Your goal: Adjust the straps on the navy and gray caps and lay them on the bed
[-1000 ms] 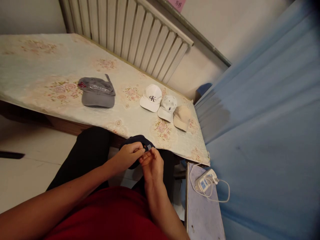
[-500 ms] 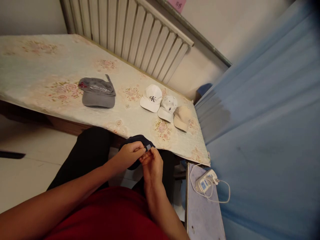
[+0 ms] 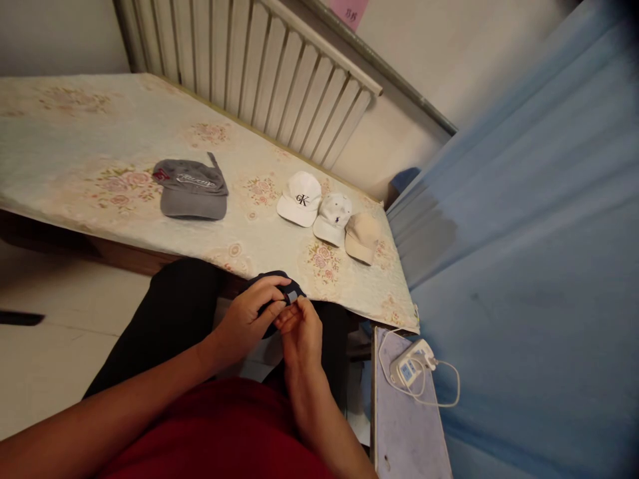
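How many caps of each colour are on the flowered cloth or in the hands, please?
Grey cap: 1
White caps: 2
Beige cap: 1
Dark cap: 1
Total: 5

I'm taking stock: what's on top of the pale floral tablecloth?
A grey fabric cap, a white fabric cap with black letters, a white fabric cap with a dark emblem and a beige fabric cap. Beneath them, the tablecloth is hidden.

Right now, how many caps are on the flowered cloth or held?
5: gray cap at left; lettered white cap, second white cap, beige cap at right; dark cap held below, partly covered.
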Action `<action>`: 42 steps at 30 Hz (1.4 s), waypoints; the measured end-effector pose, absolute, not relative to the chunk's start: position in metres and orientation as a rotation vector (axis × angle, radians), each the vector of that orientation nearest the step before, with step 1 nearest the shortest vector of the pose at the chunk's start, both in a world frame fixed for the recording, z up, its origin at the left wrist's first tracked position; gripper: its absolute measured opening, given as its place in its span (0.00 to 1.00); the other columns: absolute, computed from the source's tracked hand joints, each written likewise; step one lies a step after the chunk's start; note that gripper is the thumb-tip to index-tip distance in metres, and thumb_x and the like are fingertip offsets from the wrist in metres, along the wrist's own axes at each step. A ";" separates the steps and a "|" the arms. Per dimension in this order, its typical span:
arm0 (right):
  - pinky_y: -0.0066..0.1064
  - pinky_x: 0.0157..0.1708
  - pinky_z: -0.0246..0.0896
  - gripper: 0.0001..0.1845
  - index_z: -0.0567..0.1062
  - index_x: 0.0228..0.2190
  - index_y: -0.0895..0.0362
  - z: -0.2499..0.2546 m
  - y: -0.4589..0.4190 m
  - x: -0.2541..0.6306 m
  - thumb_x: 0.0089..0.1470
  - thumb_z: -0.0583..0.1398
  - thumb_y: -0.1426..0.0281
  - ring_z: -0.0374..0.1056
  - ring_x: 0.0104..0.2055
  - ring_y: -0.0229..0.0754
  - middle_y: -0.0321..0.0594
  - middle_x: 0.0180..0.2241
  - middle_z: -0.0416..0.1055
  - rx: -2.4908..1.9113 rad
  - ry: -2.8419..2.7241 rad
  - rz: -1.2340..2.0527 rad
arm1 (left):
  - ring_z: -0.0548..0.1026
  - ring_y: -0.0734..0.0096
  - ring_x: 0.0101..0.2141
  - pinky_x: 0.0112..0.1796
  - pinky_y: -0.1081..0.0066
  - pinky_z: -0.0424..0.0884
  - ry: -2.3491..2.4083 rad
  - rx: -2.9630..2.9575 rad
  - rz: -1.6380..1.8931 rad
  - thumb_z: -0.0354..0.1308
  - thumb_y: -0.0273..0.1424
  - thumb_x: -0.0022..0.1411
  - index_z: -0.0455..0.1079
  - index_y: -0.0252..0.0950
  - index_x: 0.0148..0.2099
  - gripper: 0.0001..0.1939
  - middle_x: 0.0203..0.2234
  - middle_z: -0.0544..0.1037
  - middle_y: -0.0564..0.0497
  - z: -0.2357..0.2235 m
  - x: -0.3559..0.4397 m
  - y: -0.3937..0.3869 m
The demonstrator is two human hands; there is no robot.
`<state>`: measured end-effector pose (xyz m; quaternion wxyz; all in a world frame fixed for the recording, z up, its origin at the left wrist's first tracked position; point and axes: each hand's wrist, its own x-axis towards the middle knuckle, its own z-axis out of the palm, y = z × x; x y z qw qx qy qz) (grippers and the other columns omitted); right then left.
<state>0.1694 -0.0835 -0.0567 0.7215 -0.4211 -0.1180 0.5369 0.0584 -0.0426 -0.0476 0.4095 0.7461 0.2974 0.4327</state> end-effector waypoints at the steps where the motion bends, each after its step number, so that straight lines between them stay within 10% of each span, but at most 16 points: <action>1: 0.26 0.22 0.57 0.12 0.65 0.16 0.57 -0.058 -0.083 0.169 0.49 0.56 0.69 0.58 0.17 0.33 0.30 0.13 0.62 -0.940 -0.284 1.164 | 0.71 0.62 0.49 0.50 0.63 0.64 0.768 1.879 1.053 0.48 0.30 0.63 0.69 0.37 0.32 0.10 0.49 0.74 0.43 -0.048 0.060 -0.042; 42: 0.24 0.25 0.61 0.11 0.73 0.33 0.59 -0.077 -0.095 0.166 0.53 0.58 0.64 0.66 0.24 0.33 0.35 0.26 0.73 -1.304 -0.468 0.877 | 0.68 0.74 0.29 0.33 0.73 0.63 0.725 0.924 0.901 0.59 0.35 0.56 0.70 0.35 0.35 0.09 0.25 0.72 0.55 -0.054 0.066 -0.039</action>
